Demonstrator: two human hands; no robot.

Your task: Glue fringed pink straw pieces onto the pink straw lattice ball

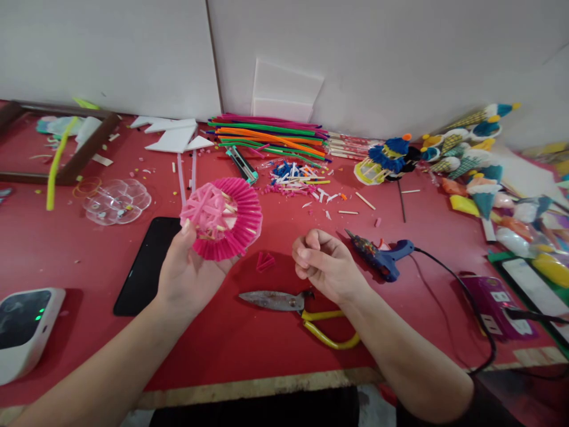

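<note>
My left hand [189, 270] holds up a round pink craft piece [222, 217] made of pleated straw pieces with small wooden sticks in its middle. My right hand [322, 264] hovers beside it over the red table [249, 338], fingers curled into a loose pinch; whether anything is between them I cannot make out. Below my right hand lie scissors with yellow handles [302, 311]. A small pink folded straw piece [265, 261] rests on the table between my hands. A blue glue gun [381, 255] lies just right of my right hand.
A black phone [144, 264] lies left of my left hand. Coloured straws [271, 139], cut straw bits [296, 181] and a utility knife [242, 164] sit behind. Finished bird-like crafts [466, 154] crowd the right. A power strip [493, 305], clear plastic tray [116, 201], white device [24, 329] and wooden frame [75, 160] are around.
</note>
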